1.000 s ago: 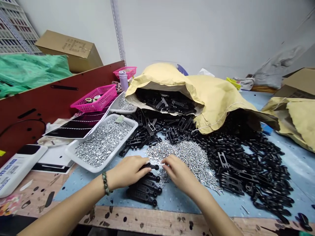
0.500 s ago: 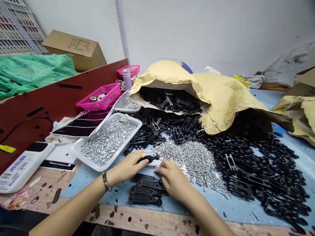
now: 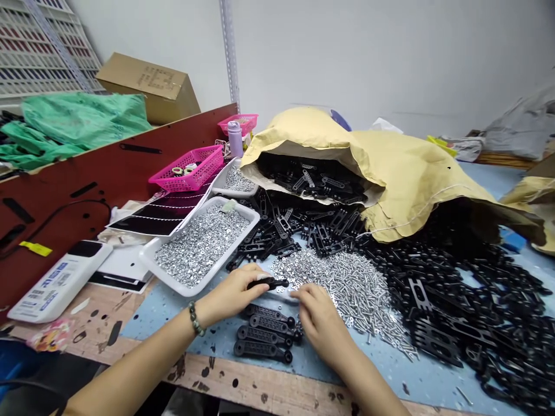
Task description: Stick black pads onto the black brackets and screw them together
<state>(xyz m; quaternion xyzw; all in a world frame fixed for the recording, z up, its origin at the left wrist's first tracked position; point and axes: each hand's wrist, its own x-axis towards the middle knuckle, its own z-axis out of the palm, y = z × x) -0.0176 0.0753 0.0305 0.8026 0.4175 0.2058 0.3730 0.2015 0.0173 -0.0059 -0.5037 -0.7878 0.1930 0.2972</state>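
My left hand (image 3: 243, 292), with a beaded bracelet at the wrist, grips a black plastic arm-like part (image 3: 269, 283) between thumb and fingers. Just to its right is my right hand (image 3: 318, 315), its fingers curled together at the near edge of a pile of small metal nuts (image 3: 291, 267); whatever lies between the fingertips is too small to make out. Beside the nuts spreads a heap of silver screws (image 3: 362, 286). Below the hands, several black ribbed arms (image 3: 262, 335) lie side by side on the blue mat (image 3: 173, 323).
A white tray of nuts (image 3: 146, 254) stands left, with a pink basket (image 3: 186, 188) behind it. Yellow paper sacks (image 3: 312, 124) spill black parts (image 3: 472, 312) at the back and right. A white scale-like device (image 3: 56, 283) rests at far left, near a red-brown partition (image 3: 182, 132).
The whole view has shifted, so the scene sits further right. My right hand has drawn slightly away from the part in my left hand, which keeps its grip.
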